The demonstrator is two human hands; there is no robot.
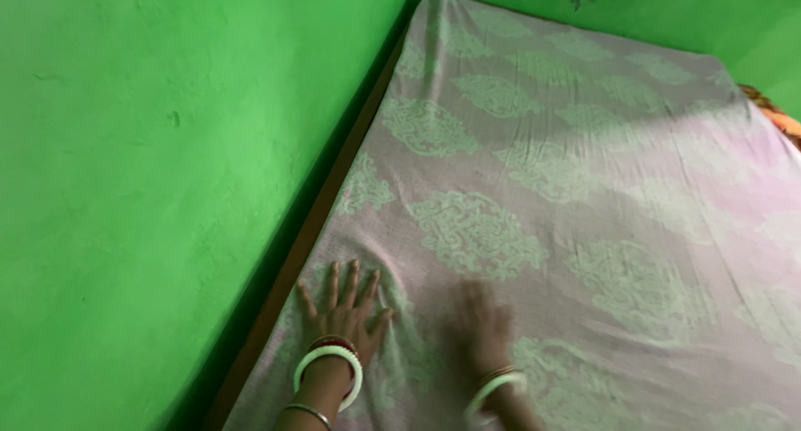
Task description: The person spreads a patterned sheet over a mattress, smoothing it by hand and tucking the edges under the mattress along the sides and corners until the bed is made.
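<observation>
- Sheet (584, 189) covers the bed beside the green wall (150, 189).
- Left hand (344, 310) flat on it, fingers spread.
- Right hand (484, 322) blurred (fingers unclear).
- Probably soft, light, wrinkle-prone; grip by edges.

Soft, even daylight tinted green; the right hand (484, 322) is motion-blurred (edges soft).

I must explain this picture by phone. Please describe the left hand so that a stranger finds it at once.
Start at the green wall and the pink patterned bedsheet beside it. Near the sheet's wall-side edge, low in the picture, the left hand lies flat with spread fingers. Unlike the blurred right hand, it is sharp.
</observation>
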